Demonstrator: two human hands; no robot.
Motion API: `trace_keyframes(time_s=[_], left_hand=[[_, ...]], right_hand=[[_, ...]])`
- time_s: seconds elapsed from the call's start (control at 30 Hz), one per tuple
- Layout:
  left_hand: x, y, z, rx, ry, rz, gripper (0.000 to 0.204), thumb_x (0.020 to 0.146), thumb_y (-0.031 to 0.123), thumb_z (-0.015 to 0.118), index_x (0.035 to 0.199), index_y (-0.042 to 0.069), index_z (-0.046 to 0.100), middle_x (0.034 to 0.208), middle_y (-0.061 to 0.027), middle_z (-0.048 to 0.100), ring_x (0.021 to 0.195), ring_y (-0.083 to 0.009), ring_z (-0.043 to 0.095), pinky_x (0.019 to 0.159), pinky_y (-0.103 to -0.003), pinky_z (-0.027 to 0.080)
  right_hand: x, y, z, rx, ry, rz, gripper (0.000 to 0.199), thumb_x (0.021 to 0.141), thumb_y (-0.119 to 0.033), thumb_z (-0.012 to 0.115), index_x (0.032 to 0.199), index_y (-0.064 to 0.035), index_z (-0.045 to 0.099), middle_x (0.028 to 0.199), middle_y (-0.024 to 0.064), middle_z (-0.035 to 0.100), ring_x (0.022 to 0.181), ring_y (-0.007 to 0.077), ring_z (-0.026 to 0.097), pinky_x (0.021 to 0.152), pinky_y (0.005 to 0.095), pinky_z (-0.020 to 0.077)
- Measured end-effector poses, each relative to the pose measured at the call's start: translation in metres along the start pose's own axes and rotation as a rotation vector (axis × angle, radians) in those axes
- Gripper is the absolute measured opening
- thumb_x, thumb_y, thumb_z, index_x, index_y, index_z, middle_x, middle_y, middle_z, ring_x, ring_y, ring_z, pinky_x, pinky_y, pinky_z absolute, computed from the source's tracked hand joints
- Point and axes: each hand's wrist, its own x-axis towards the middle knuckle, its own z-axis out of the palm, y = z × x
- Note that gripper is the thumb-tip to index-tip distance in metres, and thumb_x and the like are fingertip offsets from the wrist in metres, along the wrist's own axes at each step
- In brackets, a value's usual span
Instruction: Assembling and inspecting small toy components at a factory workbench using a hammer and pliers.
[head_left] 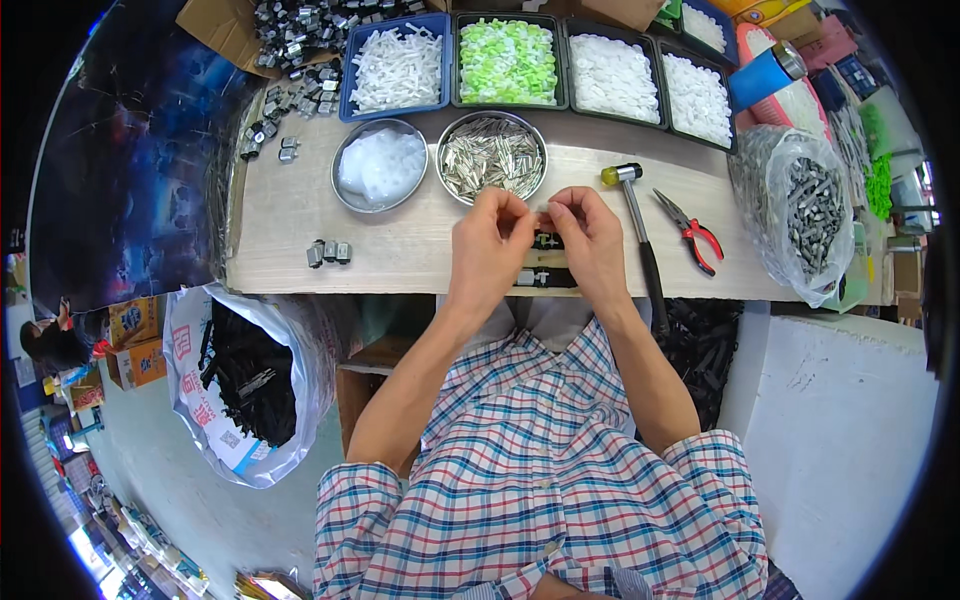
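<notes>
My left hand [488, 248] and my right hand [590, 240] meet above the front edge of the wooden worktop [290, 240]. Between the fingertips of both hands is a small metal and black part [545, 238], pinched from both sides. A second black and metal piece [545, 277] lies on a small wooden block just below, between my wrists. A round steel bowl of metal clips [492, 157] stands right beyond my hands. Beside it is a steel bowl of white plastic bits [380, 165].
A hammer [640, 235] and red-handled pliers [690, 232] lie right of my hands. A clear bag of metal parts [800, 210] is at far right. Trays of white and green plastic pieces [507, 60] line the back. A sack of black parts [250, 375] stands on the floor at left.
</notes>
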Motion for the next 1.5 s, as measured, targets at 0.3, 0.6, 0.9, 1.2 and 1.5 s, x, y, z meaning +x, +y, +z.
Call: trace_keyframes(time_s=[0.3, 0.6, 0.9, 1.2, 1.5], left_hand=[[-0.024, 0.002, 0.010, -0.616, -0.056, -0.250, 0.020, 0.095, 0.000, 0.065, 0.114, -0.003, 0.060, 0.095, -0.0052, 0.068, 0.086, -0.0072, 0.066, 0.076, -0.020, 0.053], [-0.030, 0.004, 0.008, -0.634, -0.086, -0.296, 0.020, 0.093, -0.001, 0.066, 0.113, -0.002, 0.062, 0.094, -0.0045, 0.069, 0.084, -0.0070, 0.066, 0.076, -0.020, 0.053], [-0.060, 0.009, 0.011, -0.653, -0.046, -0.365, 0.016, 0.092, 0.001, 0.071, 0.106, -0.001, 0.064, 0.093, -0.0069, 0.070, 0.081, -0.0141, 0.067, 0.070, -0.024, 0.054], [-0.083, -0.027, 0.015, 0.508, -0.027, 0.732, 0.020, 0.082, 0.017, 0.074, 0.097, 0.005, 0.068, 0.112, -0.0099, 0.069, 0.116, -0.0306, 0.060, 0.101, -0.052, 0.047], [-0.097, -0.027, 0.015, 0.724, -0.100, 0.717, 0.025, 0.088, 0.016, 0.060, 0.107, 0.004, 0.070, 0.125, -0.0125, 0.067, 0.131, -0.0324, 0.055, 0.108, -0.055, 0.042]], right_hand=[[-0.028, -0.001, 0.002, 0.056, 0.029, 0.021, 0.010, 0.103, -0.007, 0.058, 0.108, 0.0013, 0.060, 0.098, 0.0028, 0.064, 0.087, 0.0087, 0.063, 0.081, 0.0239, 0.0537], [-0.041, -0.003, -0.004, -0.394, 0.031, -0.309, 0.007, 0.097, 0.004, 0.059, 0.104, 0.0017, 0.058, 0.093, 0.0132, 0.066, 0.078, 0.0188, 0.069, 0.070, 0.0294, 0.0559], [-0.056, 0.003, -0.023, -0.582, -0.041, -0.603, 0.020, 0.082, 0.011, 0.068, 0.097, 0.0001, 0.060, 0.099, 0.0145, 0.065, 0.087, 0.0334, 0.067, 0.075, 0.0388, 0.0565], [-0.060, 0.014, -0.030, -0.886, -0.096, -0.622, 0.023, 0.074, 0.006, 0.075, 0.093, -0.0007, 0.064, 0.106, 0.0136, 0.059, 0.109, 0.0364, 0.059, 0.092, 0.0447, 0.0503], [-0.059, 0.017, -0.032, -0.837, -0.123, -0.604, 0.023, 0.074, 0.006, 0.075, 0.094, -0.0004, 0.065, 0.106, 0.0134, 0.060, 0.111, 0.0363, 0.060, 0.092, 0.0444, 0.0507]])
